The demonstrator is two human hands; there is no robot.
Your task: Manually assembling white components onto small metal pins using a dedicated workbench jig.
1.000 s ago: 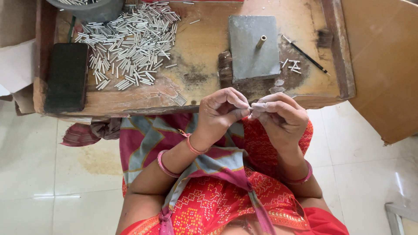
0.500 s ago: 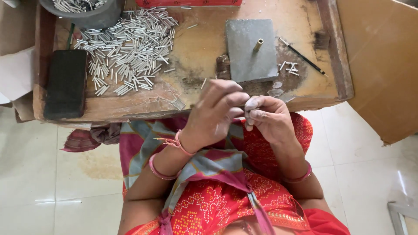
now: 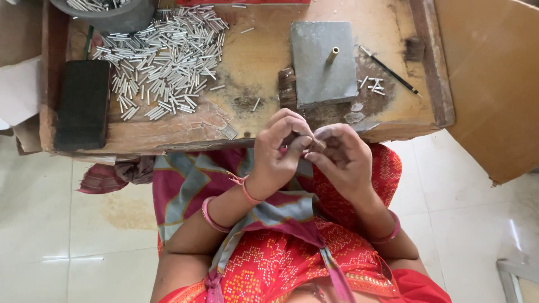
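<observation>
My left hand (image 3: pixel 281 148) and my right hand (image 3: pixel 342 157) meet above my lap, just in front of the low wooden table's (image 3: pixel 168 134) near edge. Their fingertips pinch one small thin piece (image 3: pixel 316 143) between them; most of it is hidden by the fingers. Up on the table, a large heap of short silvery tubes (image 3: pixel 163 62) lies at the left. A grey stone slab (image 3: pixel 323 62) with an upright brass peg (image 3: pixel 332 54) stands beyond my hands.
A black rectangular block (image 3: pixel 83 104) lies at the table's left end. A grey bowl (image 3: pixel 112 14) with more tubes sits at the back left. A thin dark pencil-like tool (image 3: pixel 390 70) and a few loose tubes (image 3: pixel 370 85) lie right of the slab. Brown board (image 3: pixel 494 84) stands at right.
Both hands shifted slightly and stayed together at the table edge; the left hand's fingers have curled further over the small piece.
</observation>
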